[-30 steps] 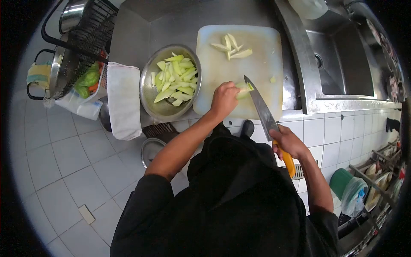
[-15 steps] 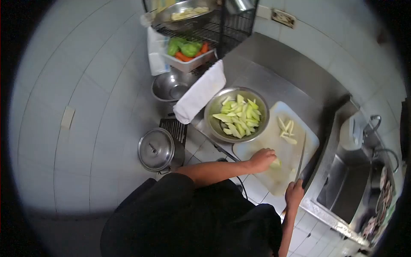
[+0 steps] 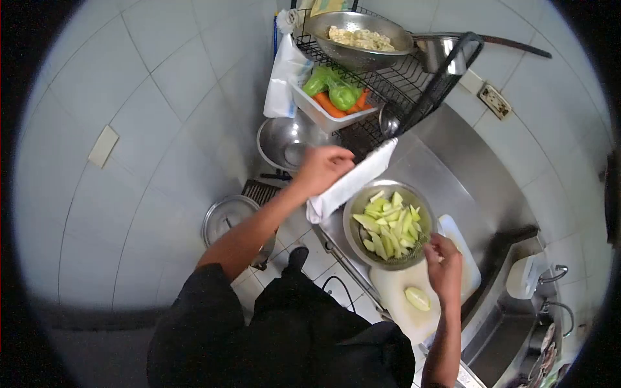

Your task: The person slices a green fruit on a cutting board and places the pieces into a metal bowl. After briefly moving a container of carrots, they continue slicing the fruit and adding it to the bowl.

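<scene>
A metal bowl [image 3: 352, 226] holds many pale green vegetable pieces [image 3: 391, 223] and overlaps the cutting board [image 3: 394, 288]. One larger pale green piece [image 3: 418, 299] lies on the board. My right hand [image 3: 445, 264] is at the bowl's right rim, its fingers bent close together; whether they grip anything is unclear. My left hand [image 3: 326, 169] is over the upper left side of a white cloth-like piece [image 3: 359, 181], fingers curled, with their hold hard to make out. No knife can be seen in either hand.
A wire rack [image 3: 394, 81] carries a bowl of pale food [image 3: 317, 26], a pot [image 3: 440, 55] and a tray [image 3: 317, 116] with carrots and green vegetables. Below it is a metal bowl [image 3: 275, 145]. A lidded pot [image 3: 226, 216] stands lower left; the sink [image 3: 495, 343] is at right.
The view has shifted. My left hand has left the board for the white piece. My right hand has let go of the knife and moved to the bowl. The cut pieces have left the board's surface.
</scene>
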A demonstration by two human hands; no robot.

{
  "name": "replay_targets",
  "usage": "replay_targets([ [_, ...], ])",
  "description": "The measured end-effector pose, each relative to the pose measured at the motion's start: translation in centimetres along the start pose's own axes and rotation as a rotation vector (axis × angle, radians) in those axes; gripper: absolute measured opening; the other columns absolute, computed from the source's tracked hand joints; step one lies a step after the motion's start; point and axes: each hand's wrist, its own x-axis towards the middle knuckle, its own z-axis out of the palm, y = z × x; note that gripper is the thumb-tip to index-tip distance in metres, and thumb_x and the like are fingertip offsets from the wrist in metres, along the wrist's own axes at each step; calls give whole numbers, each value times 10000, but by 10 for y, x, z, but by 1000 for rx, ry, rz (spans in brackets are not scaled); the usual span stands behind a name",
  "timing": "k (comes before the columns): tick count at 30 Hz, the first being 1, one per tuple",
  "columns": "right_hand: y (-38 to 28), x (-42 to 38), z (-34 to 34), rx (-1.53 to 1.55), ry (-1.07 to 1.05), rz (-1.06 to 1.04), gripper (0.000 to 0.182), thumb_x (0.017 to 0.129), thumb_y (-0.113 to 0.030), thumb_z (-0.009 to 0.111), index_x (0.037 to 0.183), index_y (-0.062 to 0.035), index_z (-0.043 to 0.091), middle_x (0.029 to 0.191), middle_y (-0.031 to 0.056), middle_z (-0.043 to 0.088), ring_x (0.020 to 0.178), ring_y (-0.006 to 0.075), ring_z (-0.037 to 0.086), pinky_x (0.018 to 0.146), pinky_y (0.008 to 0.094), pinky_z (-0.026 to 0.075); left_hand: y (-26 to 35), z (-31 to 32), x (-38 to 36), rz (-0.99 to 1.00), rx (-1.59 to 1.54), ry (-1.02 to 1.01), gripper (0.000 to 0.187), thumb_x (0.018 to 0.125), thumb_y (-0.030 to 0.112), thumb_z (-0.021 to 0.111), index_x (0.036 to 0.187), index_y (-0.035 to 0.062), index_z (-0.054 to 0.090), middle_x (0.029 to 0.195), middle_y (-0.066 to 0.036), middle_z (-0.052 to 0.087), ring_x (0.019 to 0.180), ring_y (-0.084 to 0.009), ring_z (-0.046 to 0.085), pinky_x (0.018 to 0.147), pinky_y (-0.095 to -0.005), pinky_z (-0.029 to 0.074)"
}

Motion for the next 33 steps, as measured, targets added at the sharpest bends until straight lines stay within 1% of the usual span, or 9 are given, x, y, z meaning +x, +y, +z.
replay_targets([
  [4, -127, 97, 58, 5, -237, -197, 336, 885, -155, 733, 1184, -11, 679, 1076, 218, 710, 981, 364, 702, 891, 436, 542, -72, -57, 110, 231, 226, 147, 222, 862, 118, 708, 1064, 35, 752, 978, -166, 753, 863, -232, 736, 808, -347, 565],
  [6, -153, 155, 108, 51, -273, -225, 384, 897, -222, 717, 1219, -19, 662, 1053, 242, 705, 985, 377, 701, 894, 444, 540, -85, -72, 164, 238, 389, -31, 207, 837, 92, 668, 1011, 49, 772, 969, -184, 745, 885, -303, 726, 822, -385, 564],
  [15, -82, 364, 261, -343, -26, -181, 354, 778, -233, 740, 985, 50, 688, 999, 302, 682, 975, 445, 658, 915, 528, 511, -133, -68, 282, 195, 575, -669, 504, 795, -6, 526, 1249, 125, 703, 1068, -239, 719, 994, -364, 707, 895, -445, 545],
  [17, -76, 378, 264, -334, -110, -104, 380, 770, -261, 755, 979, 50, 689, 1010, 301, 681, 998, 437, 656, 930, 522, 511, -160, -58, 291, 397, 560, -540, 563, 789, -16, 524, 1317, 131, 653, 1142, -247, 692, 1044, -372, 684, 921, -452, 531],
  [19, -72, 392, 276, -400, -198, -74, 473, 781, -297, 758, 1114, 29, 675, 1081, 278, 687, 1038, 431, 658, 944, 493, 510, -166, -57, 300, 473, 522, -384, 661, 787, -32, 519, 1421, 148, 561, 1299, -255, 620, 1149, -388, 626, 988, -458, 491],
  [21, -76, 395, 282, -363, -247, -157, 566, 803, -354, 745, 1256, -31, 636, 1172, 258, 677, 1147, 411, 624, 1020, 469, 468, -163, -59, 327, 391, 438, -578, 657, 791, -31, 521, 1423, 145, 559, 1298, -263, 616, 1158, -397, 620, 990, -462, 487],
  [25, -74, 415, 307, -524, -408, -353, 793, 821, -588, 678, 1430, -108, 509, 1450, 236, 493, 1362, 449, 418, 1132, 566, 348, -155, -45, 345, 432, 457, -552, 685, 795, -29, 530, 1455, 152, 522, 1211, -273, 653, 1066, -415, 658, 927, -470, 518],
  [29, -62, 428, 328, -703, -387, -24, 1153, 671, -687, 763, 1570, -171, 257, 1575, 281, 272, 1397, 502, 349, 1143, 696, 226, -163, -40, 360, 528, 480, -550, 663, 800, -56, 539, 1431, 145, 541, 1209, -253, 659, 1057, -407, 661, 921, -467, 523],
  [33, -82, 434, 320, -697, -488, 79, 1183, 635, -669, 798, 1567, -163, 273, 1578, 268, 276, 1429, 476, 316, 1134, 711, 213, -168, -47, 370, 629, 444, -605, 617, 797, -79, 524, 1374, 126, 592, 1206, -245, 663, 1057, -415, 657, 930, -461, 519],
])
